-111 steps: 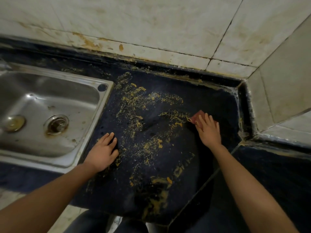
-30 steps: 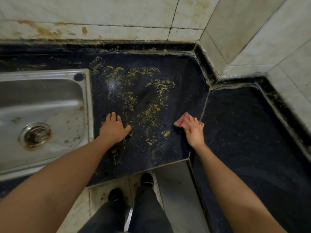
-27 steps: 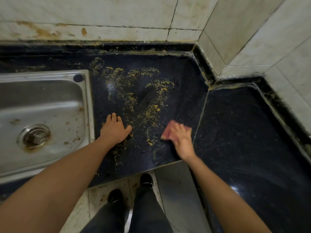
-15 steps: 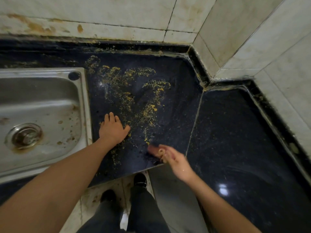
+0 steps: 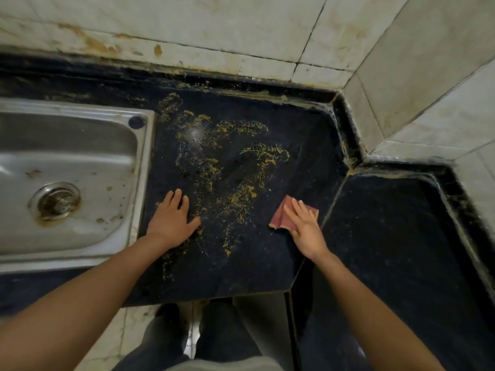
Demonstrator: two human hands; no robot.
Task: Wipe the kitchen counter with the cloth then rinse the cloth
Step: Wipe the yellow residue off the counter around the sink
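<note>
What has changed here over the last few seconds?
The right hand slid the cloth from the far side of the yellow smear toward the front edge of the counter, then back up; it now presses the cloth flat right of the smear. The left hand stayed flat on the counter by the sink, and most of the smear remains.

We've got the dark worktop (image 5: pixel 267 269), yellow smears (image 5: pixel 214 170) spread just right of the sink (image 5: pixel 146 183), red cloth (image 5: pixel 280 218) flat farther right.
</note>
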